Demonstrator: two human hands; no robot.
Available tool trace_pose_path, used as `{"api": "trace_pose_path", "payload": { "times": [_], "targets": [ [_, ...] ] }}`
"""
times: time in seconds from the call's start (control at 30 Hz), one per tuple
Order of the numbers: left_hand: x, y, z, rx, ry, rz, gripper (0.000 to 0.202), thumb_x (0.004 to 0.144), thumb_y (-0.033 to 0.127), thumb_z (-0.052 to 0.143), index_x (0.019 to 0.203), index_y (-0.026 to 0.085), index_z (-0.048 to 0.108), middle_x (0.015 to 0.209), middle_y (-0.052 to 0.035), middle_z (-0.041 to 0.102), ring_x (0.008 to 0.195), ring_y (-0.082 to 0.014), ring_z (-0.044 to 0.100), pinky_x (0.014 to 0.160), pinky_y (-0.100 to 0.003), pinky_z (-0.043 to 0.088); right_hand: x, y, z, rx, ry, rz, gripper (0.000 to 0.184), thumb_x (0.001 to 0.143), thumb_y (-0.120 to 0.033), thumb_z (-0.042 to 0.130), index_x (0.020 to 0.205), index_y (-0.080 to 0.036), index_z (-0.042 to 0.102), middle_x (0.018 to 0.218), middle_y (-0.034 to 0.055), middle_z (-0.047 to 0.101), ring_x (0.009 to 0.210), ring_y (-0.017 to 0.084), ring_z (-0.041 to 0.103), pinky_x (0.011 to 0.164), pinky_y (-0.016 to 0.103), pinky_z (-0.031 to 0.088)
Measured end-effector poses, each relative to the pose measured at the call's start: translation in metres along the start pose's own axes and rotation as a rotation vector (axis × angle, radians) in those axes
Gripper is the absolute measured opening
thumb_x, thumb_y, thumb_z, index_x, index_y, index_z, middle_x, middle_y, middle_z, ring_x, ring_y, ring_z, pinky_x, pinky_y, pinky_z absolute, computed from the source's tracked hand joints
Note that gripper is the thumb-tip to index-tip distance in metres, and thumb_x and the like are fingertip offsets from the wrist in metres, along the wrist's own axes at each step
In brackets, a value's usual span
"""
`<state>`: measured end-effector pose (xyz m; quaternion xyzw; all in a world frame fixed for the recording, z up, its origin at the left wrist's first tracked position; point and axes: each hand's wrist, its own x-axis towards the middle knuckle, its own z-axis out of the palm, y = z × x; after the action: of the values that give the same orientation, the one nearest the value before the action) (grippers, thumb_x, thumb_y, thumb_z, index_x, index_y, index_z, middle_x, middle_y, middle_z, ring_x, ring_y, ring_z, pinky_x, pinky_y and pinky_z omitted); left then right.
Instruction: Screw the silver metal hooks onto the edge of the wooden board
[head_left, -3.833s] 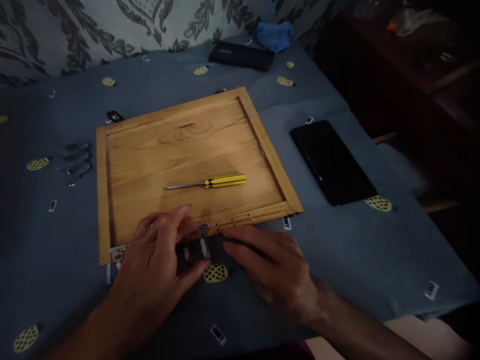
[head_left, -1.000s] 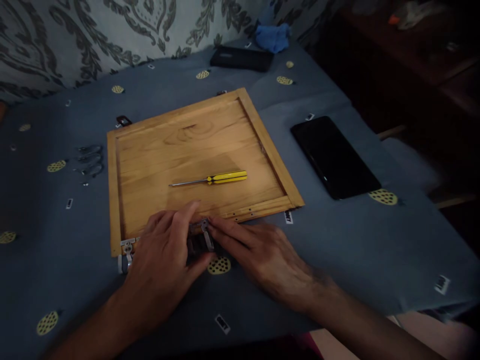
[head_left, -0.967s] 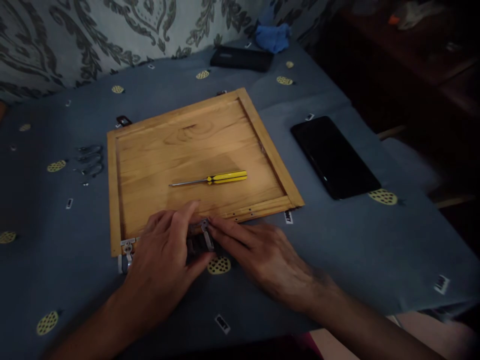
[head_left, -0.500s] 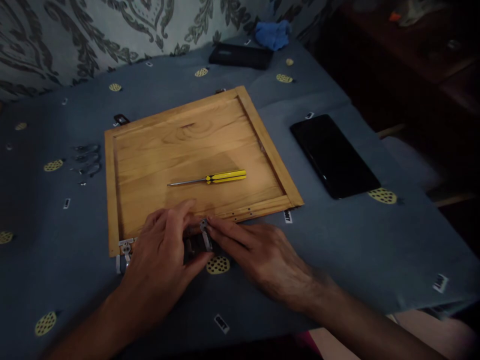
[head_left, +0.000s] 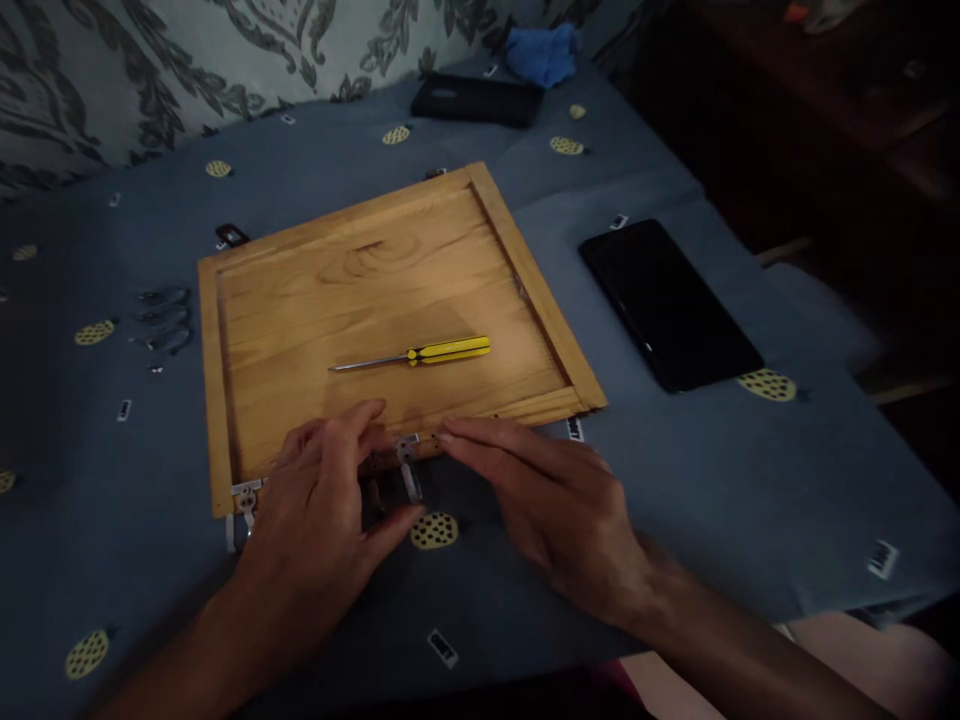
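A wooden panel [head_left: 360, 290] with a raised frame lies flat on a blue cloth. A yellow-handled screwdriver [head_left: 420, 354] rests on the middle of it. At the panel's near edge a metal hinge [head_left: 407, 470] sticks out, and my left hand [head_left: 322, 520] is closed around it, thumb below and fingers above. My right hand [head_left: 555, 500] hovers just right of the hinge with its fingers stretched out flat over the panel's edge, holding nothing. A second hinge [head_left: 241, 498] sits at the near left corner.
A black phone [head_left: 667, 305] lies right of the panel. A black case [head_left: 476, 100] and a blue cloth [head_left: 541, 52] sit at the back. Small metal parts [head_left: 161, 320] lie left of the panel. The table's right side drops into darkness.
My right hand has drawn its fingertips off the hinge and shifted slightly right. The left hand keeps its hold. The view has tilted a little.
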<state>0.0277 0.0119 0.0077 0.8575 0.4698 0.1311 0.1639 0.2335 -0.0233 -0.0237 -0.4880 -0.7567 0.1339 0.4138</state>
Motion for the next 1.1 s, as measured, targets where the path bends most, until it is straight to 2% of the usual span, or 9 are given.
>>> {"api": "trace_pose_path", "payload": {
  "times": [0.13,0.27,0.43,0.57,0.7,0.83,0.97,1.0,1.1],
  "targets": [
    [-0.001,-0.001,0.001,0.000,-0.006,-0.027,0.068,0.079,0.024,0.073,0.135,0.023,0.036,0.109,-0.0071,0.072,0.108,-0.0313,0.068,0.098,-0.054,0.050,0.001,-0.001,-0.004,0.054,-0.003,0.035,0.032,0.091,0.001,0.047,0.108,-0.015,0.069,0.110,0.0076,0.077,0.097,0.014,0.075,0.085,0.024,0.064],
    [-0.002,-0.002,0.002,-0.010,-0.010,-0.034,0.067,0.080,0.025,0.073,0.135,0.024,0.036,0.110,-0.0069,0.072,0.109,-0.0311,0.067,0.098,-0.053,0.049,0.002,-0.001,-0.005,0.062,-0.024,0.026,0.033,0.091,0.001,0.046,0.108,-0.016,0.069,0.109,0.0070,0.076,0.094,0.014,0.075,0.081,0.024,0.064],
    [-0.002,-0.002,0.002,-0.064,-0.024,-0.067,0.069,0.077,0.022,0.077,0.133,0.024,0.038,0.111,-0.0067,0.072,0.110,-0.0310,0.066,0.096,-0.053,0.049,0.002,0.001,0.001,0.024,-0.033,-0.015,0.034,0.088,0.005,0.047,0.106,-0.015,0.068,0.106,0.0066,0.077,0.092,0.014,0.075,0.078,0.024,0.064],
    [-0.001,-0.002,0.001,-0.046,-0.019,-0.045,0.072,0.075,0.020,0.080,0.133,0.023,0.037,0.112,-0.0073,0.072,0.112,-0.0312,0.065,0.099,-0.053,0.048,0.002,0.003,0.002,-0.015,-0.010,-0.029,0.029,0.091,0.000,0.047,0.102,-0.016,0.069,0.102,0.0059,0.078,0.088,0.014,0.076,0.076,0.024,0.063],
    [0.001,0.000,-0.001,-0.032,-0.032,-0.028,0.066,0.078,0.021,0.077,0.131,0.022,0.038,0.111,-0.0073,0.071,0.113,-0.0305,0.064,0.097,-0.050,0.048,0.003,0.005,0.000,-0.072,0.008,-0.018,0.032,0.090,0.000,0.045,0.100,-0.016,0.071,0.101,0.0061,0.078,0.086,0.014,0.076,0.075,0.024,0.063],
    [0.002,0.000,-0.003,-0.049,-0.024,-0.011,0.066,0.076,0.019,0.078,0.129,0.021,0.039,0.108,-0.0055,0.071,0.111,-0.0288,0.065,0.097,-0.049,0.048,0.005,0.012,-0.001,-0.041,0.071,-0.031,0.034,0.089,-0.001,0.043,0.096,-0.017,0.072,0.098,0.0067,0.077,0.090,0.015,0.075,0.078,0.027,0.062],
    [0.003,-0.002,-0.003,-0.061,-0.056,0.008,0.068,0.077,0.022,0.079,0.129,0.019,0.036,0.110,-0.0077,0.069,0.114,-0.0303,0.062,0.099,-0.050,0.045,0.004,0.016,-0.001,-0.025,0.143,-0.005,0.033,0.085,-0.001,0.044,0.091,-0.017,0.072,0.094,0.0069,0.077,0.086,0.017,0.075,0.075,0.030,0.062],
    [0.003,-0.002,-0.003,-0.069,-0.082,0.005,0.066,0.078,0.023,0.078,0.128,0.019,0.035,0.113,-0.0087,0.068,0.117,-0.0308,0.061,0.100,-0.050,0.044,0.002,0.014,-0.001,-0.030,0.167,-0.010,0.033,0.084,-0.002,0.044,0.090,-0.017,0.072,0.092,0.0073,0.077,0.085,0.018,0.075,0.075,0.031,0.062],
    [0.002,-0.002,-0.006,-0.050,-0.068,0.016,0.064,0.078,0.027,0.078,0.126,0.019,0.037,0.110,-0.0079,0.069,0.107,-0.0293,0.064,0.093,-0.045,0.047,-0.010,0.002,-0.005,-0.065,0.244,-0.014,0.034,0.085,-0.001,0.042,0.091,-0.018,0.071,0.091,0.0092,0.076,0.085,0.020,0.076,0.073,0.033,0.062]
  ]
}}
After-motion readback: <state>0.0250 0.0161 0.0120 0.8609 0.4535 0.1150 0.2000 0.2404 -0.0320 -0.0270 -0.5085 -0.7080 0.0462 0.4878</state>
